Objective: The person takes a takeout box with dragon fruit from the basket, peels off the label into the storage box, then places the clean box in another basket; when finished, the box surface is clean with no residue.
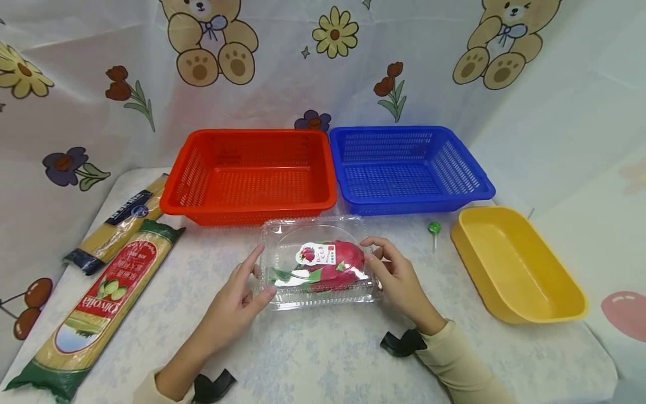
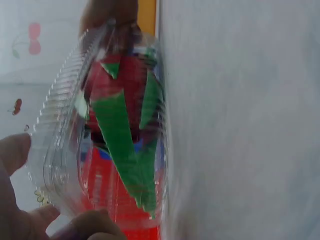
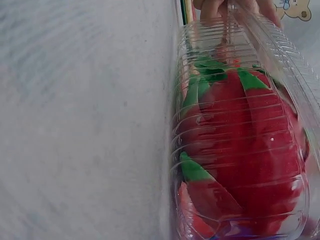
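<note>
Both hands hold a clear plastic clamshell box (image 1: 285,233) in front of the baskets, one at each end. Inside it lies a red dragon fruit (image 1: 348,266) with green scales, filling mostly the right part. A white label (image 1: 315,253) with a fruit picture is on the lid. My left hand (image 1: 229,308) grips the left end, its thumb at the near corner and its index finger along the side. At the right end, thumb and bent fingers of my right hand (image 1: 404,283) hold the rim. In the left wrist view the box's ridged wall (image 2: 60,120) is close to the fingertips.
Behind the box stand a red basket (image 1: 247,216) and a blue basket (image 1: 414,206). To the right are a yellow tub (image 1: 510,264) and a green lollipop (image 1: 434,228). Two pasta packs, one red-labelled (image 1: 111,292) and one dark-blue-labelled (image 1: 123,216), lie on the left.
</note>
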A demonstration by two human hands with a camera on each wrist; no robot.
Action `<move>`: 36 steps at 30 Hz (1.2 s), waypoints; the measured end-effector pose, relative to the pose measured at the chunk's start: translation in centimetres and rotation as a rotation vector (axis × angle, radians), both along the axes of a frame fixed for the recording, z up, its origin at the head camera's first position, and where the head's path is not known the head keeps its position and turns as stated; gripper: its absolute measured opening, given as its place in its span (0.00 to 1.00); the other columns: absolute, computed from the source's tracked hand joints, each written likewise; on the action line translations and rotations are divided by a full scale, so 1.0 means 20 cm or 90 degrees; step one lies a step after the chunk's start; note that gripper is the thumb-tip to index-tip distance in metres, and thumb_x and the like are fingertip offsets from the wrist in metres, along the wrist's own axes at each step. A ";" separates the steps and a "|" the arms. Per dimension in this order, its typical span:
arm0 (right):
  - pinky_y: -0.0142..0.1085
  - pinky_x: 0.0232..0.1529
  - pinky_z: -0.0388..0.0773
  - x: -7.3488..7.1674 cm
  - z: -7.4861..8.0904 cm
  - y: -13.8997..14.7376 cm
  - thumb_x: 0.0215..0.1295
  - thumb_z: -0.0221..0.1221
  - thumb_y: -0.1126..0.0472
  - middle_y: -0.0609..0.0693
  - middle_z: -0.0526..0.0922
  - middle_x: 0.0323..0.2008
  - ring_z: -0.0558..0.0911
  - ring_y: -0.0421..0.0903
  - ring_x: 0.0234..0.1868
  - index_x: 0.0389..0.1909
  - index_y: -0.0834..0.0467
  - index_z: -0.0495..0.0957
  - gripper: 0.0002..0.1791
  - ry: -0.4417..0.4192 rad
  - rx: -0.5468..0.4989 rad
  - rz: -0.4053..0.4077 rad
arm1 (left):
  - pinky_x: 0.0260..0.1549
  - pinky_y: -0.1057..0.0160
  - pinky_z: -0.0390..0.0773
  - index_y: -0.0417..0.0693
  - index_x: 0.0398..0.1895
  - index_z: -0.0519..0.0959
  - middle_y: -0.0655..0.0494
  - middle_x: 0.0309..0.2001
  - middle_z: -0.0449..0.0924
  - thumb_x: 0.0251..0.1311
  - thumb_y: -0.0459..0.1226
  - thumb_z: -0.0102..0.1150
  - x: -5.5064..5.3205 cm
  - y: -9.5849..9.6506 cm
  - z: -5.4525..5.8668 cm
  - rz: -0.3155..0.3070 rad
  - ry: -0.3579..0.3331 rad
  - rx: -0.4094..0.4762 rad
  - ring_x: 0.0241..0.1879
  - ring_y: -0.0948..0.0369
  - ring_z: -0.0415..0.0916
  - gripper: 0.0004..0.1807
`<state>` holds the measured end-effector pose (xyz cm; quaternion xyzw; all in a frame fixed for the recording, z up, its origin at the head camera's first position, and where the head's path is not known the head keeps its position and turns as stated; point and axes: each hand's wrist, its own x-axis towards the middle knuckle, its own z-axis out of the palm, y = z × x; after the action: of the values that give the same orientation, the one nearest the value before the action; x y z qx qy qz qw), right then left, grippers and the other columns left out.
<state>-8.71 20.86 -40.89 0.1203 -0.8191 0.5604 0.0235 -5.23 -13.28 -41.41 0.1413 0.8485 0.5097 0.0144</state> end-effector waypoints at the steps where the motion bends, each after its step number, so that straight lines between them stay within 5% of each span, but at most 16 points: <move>1: 0.35 0.15 0.71 0.00 0.00 0.00 0.79 0.54 0.58 0.55 0.72 0.33 0.69 0.41 0.15 0.61 0.49 0.75 0.14 0.007 0.003 0.000 | 0.14 0.67 0.63 0.68 0.81 0.54 0.54 0.49 0.66 0.69 0.45 0.64 0.00 0.01 0.00 -0.006 0.009 0.009 0.17 0.71 0.54 0.42; 9: 0.35 0.17 0.69 0.01 -0.01 -0.01 0.80 0.51 0.62 0.50 0.75 0.34 0.69 0.39 0.16 0.66 0.48 0.73 0.18 0.081 0.061 -0.006 | 0.12 0.68 0.59 0.62 0.79 0.60 0.48 0.46 0.63 0.69 0.38 0.64 0.01 0.03 -0.01 -0.029 0.018 0.099 0.17 0.72 0.51 0.38; 17: 0.36 0.26 0.70 -0.01 0.04 0.02 0.82 0.47 0.55 0.51 0.76 0.39 0.70 0.41 0.20 0.73 0.50 0.65 0.23 0.089 0.162 -0.018 | 0.11 0.68 0.57 0.59 0.79 0.61 0.45 0.47 0.63 0.68 0.34 0.64 0.00 0.03 -0.01 -0.036 0.007 0.142 0.16 0.72 0.52 0.38; 24: 0.34 0.22 0.64 -0.04 0.16 0.05 0.74 0.61 0.57 0.51 0.69 0.34 0.68 0.43 0.22 0.64 0.55 0.75 0.21 0.120 0.164 -0.045 | 0.11 0.68 0.57 0.62 0.79 0.61 0.45 0.48 0.63 0.69 0.36 0.64 0.00 0.02 -0.01 -0.028 -0.005 0.136 0.16 0.72 0.51 0.38; 31: 0.34 0.24 0.62 -0.08 0.31 -0.06 0.65 0.70 0.54 0.49 0.66 0.28 0.67 0.45 0.25 0.52 0.49 0.84 0.15 0.122 0.186 0.046 | 0.11 0.67 0.58 0.63 0.79 0.60 0.45 0.49 0.63 0.69 0.36 0.64 0.00 0.02 -0.01 -0.023 -0.006 0.134 0.16 0.72 0.51 0.38; 36: 0.35 0.25 0.62 -0.12 0.32 -0.17 0.63 0.72 0.55 0.46 0.67 0.28 0.67 0.44 0.26 0.50 0.46 0.84 0.14 0.133 0.192 0.095 | 0.11 0.67 0.58 0.65 0.78 0.61 0.45 0.50 0.64 0.69 0.36 0.64 0.00 0.02 -0.02 -0.023 -0.003 0.138 0.16 0.72 0.51 0.38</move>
<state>-11.09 17.44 -34.39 0.2403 -0.8757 0.4160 0.0480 -5.21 -12.80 -41.72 0.1563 0.7856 0.5986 0.0103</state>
